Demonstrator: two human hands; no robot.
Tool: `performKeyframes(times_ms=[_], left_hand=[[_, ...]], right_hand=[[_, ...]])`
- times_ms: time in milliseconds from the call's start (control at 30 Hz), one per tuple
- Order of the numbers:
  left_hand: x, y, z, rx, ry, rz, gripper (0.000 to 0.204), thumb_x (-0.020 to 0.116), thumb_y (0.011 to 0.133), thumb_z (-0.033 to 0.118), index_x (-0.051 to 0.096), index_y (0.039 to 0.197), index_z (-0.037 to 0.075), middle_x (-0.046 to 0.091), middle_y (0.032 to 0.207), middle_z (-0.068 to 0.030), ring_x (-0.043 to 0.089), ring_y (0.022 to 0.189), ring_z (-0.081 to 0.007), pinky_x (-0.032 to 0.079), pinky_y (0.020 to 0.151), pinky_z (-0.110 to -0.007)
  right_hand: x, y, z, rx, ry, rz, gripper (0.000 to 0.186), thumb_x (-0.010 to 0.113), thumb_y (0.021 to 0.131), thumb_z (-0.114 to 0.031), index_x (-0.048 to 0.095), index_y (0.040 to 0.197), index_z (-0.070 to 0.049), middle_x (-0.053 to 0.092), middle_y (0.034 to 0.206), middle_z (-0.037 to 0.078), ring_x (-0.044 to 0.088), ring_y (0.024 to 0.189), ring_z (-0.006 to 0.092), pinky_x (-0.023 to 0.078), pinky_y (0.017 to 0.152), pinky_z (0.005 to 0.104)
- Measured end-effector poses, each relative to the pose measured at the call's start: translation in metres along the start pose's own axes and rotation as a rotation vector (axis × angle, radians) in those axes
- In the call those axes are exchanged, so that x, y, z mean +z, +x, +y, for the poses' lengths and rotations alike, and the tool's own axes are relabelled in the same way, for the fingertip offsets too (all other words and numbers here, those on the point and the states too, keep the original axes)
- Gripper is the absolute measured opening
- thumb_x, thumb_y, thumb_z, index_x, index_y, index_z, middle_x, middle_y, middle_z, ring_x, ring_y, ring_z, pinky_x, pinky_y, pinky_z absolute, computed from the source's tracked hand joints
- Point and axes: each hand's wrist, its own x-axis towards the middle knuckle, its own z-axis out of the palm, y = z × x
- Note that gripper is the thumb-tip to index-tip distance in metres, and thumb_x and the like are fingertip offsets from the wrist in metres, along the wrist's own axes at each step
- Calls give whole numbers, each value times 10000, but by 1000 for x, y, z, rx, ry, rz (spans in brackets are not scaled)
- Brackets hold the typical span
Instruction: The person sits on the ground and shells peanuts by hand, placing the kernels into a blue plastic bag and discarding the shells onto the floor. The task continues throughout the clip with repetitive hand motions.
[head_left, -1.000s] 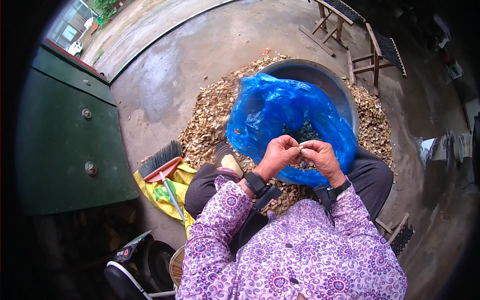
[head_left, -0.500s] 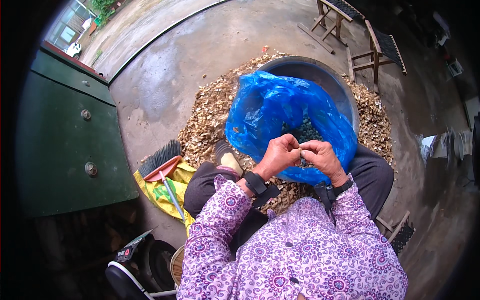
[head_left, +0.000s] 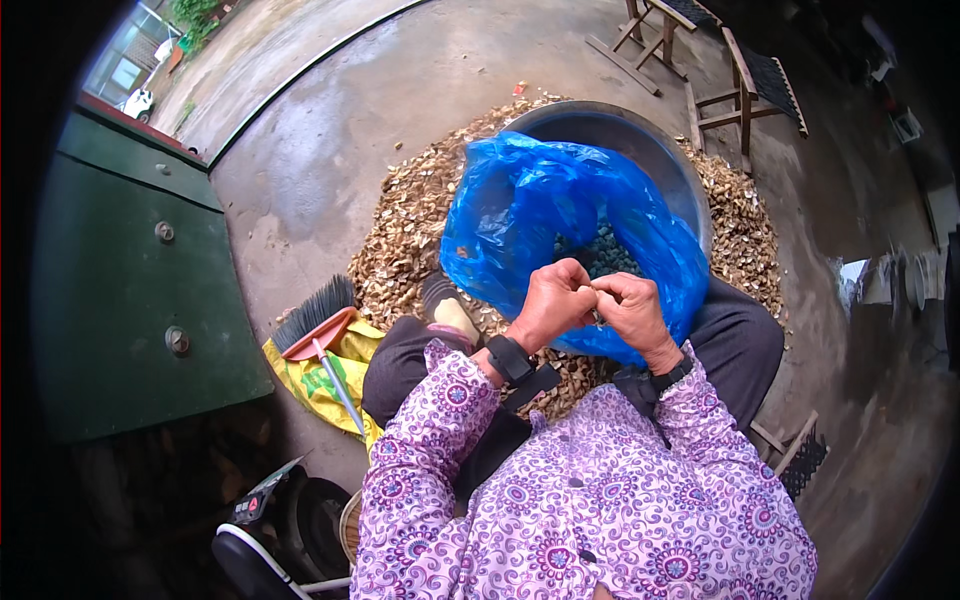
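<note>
My left hand (head_left: 552, 302) and my right hand (head_left: 634, 314) meet fingertip to fingertip above the near edge of a blue plastic bag (head_left: 492, 225). Both are closed in a pinch on a small pale peanut (head_left: 597, 291), mostly covered by the fingers. The bag gapes open and lies partly inside a wide grey metal basin (head_left: 697, 190). Down in its mouth is a heap of small kernels (head_left: 606, 252), tinted blue by the plastic. Broken peanut shells (head_left: 412, 212) are piled around the basin and between my legs.
To the left, a broom (head_left: 320, 330) lies on a yellow bag (head_left: 300, 378), beside a dark green metal panel (head_left: 130, 290). Folding wooden stools (head_left: 745, 100) stand at the far right, and another stool (head_left: 798, 455) is behind my right knee. A round basket (head_left: 350, 525) sits at lower left.
The view has shifted slightly. My hands have turned a little at the fingertips and keep their pinch, and more of the kernels in the bag shows above them.
</note>
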Motion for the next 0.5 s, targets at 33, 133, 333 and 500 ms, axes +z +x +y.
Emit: performKeyframes(times_ms=[33, 133, 333, 500], left_hand=[[1, 0, 1, 0, 1, -1, 69, 552, 718, 34, 498, 696, -4, 556, 584, -68, 586, 509, -121, 472, 431, -227], [3, 0, 3, -68, -122, 47, 61, 569, 707, 17, 511, 714, -3, 568, 602, -87, 572, 513, -144, 464, 450, -242], [-1, 3, 6, -183, -400, 64, 82, 559, 700, 21, 505, 744, -23, 577, 609, -112, 591, 508, -178, 488, 455, -261], [-4, 8, 2, -67, -55, 106, 33, 536, 716, 22, 509, 705, 5, 548, 594, -48, 584, 511, -123, 471, 435, -237]], right_hand=[[5, -1, 6, 38, 63, 47, 123, 565, 748, -54, 626, 812, 31, 612, 680, 74, 572, 583, 114, 448, 519, 240], [6, -2, 9, 193, 266, 84, 131, 564, 757, -61, 626, 819, 37, 607, 662, 59, 566, 572, 107, 448, 517, 228], [-10, 3, 28, 392, 598, 39, 137, 559, 768, -79, 626, 816, 29, 600, 663, 42, 530, 540, 81, 428, 497, 201], [-18, 6, 42, 86, -77, 134, 138, 568, 779, -121, 617, 817, 2, 571, 642, 26, 497, 524, 67, 410, 475, 203]])
